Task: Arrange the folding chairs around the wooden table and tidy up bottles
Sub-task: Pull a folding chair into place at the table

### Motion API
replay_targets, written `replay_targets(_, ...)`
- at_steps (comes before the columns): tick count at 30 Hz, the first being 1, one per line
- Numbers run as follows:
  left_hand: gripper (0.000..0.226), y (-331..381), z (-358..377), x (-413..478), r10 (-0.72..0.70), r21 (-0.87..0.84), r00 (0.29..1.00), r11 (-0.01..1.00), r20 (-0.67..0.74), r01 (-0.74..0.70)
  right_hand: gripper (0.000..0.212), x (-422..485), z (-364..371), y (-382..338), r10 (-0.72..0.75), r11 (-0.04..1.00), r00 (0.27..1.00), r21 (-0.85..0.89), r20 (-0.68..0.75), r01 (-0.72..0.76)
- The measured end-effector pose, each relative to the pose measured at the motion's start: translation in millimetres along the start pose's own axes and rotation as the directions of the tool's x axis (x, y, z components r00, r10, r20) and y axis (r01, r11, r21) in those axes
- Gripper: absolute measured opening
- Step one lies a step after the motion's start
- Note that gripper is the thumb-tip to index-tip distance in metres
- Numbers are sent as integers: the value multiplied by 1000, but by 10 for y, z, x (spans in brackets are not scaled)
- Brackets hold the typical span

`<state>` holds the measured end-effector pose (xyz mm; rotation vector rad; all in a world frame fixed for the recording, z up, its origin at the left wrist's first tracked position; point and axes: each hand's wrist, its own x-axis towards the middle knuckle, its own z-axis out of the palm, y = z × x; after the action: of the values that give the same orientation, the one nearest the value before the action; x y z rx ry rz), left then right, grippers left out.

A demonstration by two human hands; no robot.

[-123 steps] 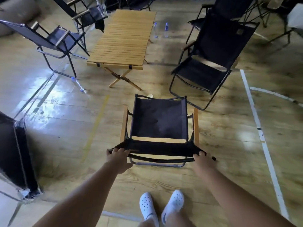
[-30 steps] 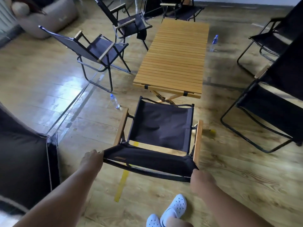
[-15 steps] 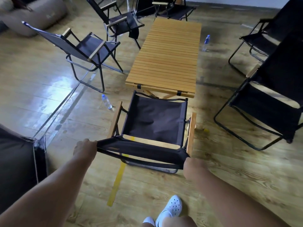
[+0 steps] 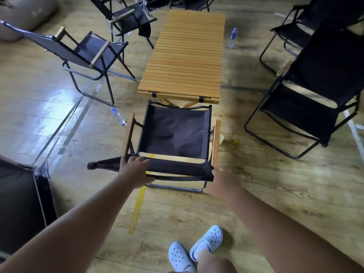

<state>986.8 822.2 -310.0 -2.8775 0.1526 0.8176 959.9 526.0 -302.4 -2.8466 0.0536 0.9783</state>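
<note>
A black fabric folding chair (image 4: 175,134) with wooden armrests stands facing the near short end of the slatted wooden table (image 4: 185,56), its front edge almost under it. My left hand (image 4: 136,170) grips the top of the backrest, fingers curled over its edge, inward of the left end. At the backrest's right corner, my right hand (image 4: 222,183) holds on, blurred. One water bottle (image 4: 118,116) lies on the floor left of the chair. A second bottle (image 4: 233,38) stands right of the table.
Folding chairs stand left of the table (image 4: 88,50), back left (image 4: 134,18), right (image 4: 307,107) and far right (image 4: 295,30). A black fabric object (image 4: 19,203) is close on my left. A small yellow item (image 4: 236,141) lies by the chair's right armrest.
The chair has moved forward up to the table's near end. My left hand has slid inward along the backrest, leaving its left end exposed.
</note>
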Motion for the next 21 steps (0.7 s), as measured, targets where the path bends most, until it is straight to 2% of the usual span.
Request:
replay_targets(5, 71, 594, -216, -20, 73, -168, 997, 983, -17, -74, 77, -199, -77, 306, -32, 991, 997, 124, -77, 42)
replay_targets(10, 56, 1192, -346, 41, 115, -349, 992, 933, 55, -89, 70, -360, -174, 831, -91, 959, 995, 269, -25, 95)
replay_targets(14, 46, 1810, -499, 29, 153, -352, 986, 928, 66, -120, 65, -466, -310, 1456, -101, 954, 995, 283, 5, 96)
replay_targets(18, 25, 2494, -740, -15, 238, -319, 968, 926, 78, -202, 70, -544, -423, 2337, -31, 949, 999, 314, 34, 18)
replay_targets(21, 27, 2981, -886, -3, 226, -302, 972, 933, 66, -196, 68, -612, -595, 3108, 32, 941, 998, 334, 62, -51)
